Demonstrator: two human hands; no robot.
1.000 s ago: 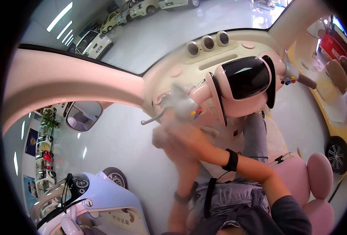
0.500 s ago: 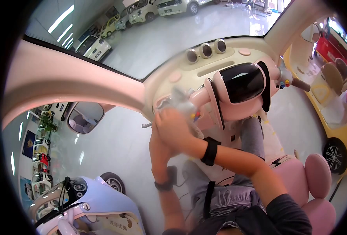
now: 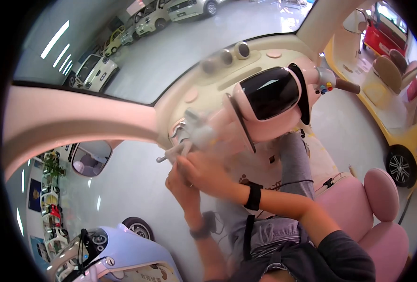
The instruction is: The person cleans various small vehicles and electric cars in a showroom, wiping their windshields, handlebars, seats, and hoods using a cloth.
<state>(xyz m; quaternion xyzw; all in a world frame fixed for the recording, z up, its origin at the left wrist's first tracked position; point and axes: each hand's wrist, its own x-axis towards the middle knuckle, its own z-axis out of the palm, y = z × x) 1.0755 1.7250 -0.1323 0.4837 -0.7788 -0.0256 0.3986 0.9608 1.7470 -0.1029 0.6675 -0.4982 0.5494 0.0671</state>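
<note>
My left hand [image 3: 182, 188] and my right hand [image 3: 207, 175] are close together at the left end of a pink handlebar. Both have curled fingers around the left handlebar grip [image 3: 184, 175], which they mostly hide; a little of its dark surface shows between them. Just beyond the fingers, a silver brake lever [image 3: 167, 156] with a ball tip sticks out to the left. The grey switch housing [image 3: 201, 134] beside it is blurred. A pink steering head with a black display [image 3: 271, 93] stands to the right of my hands.
The right handlebar grip [image 3: 347, 86] extends past coloured buttons. A cream dashboard [image 3: 246, 70] lies under the windscreen, and a side mirror [image 3: 92, 158] hangs outside at left. Pink seats [image 3: 345, 207] are at my right. A light-blue vehicle [image 3: 128, 246] and a yellow one [image 3: 406, 141] stand outside.
The view has shifted, so the cabin appears further left. My hands have drawn slightly back from the switch housing, my right hand lower along the grip, leaving the brake lever more exposed.
</note>
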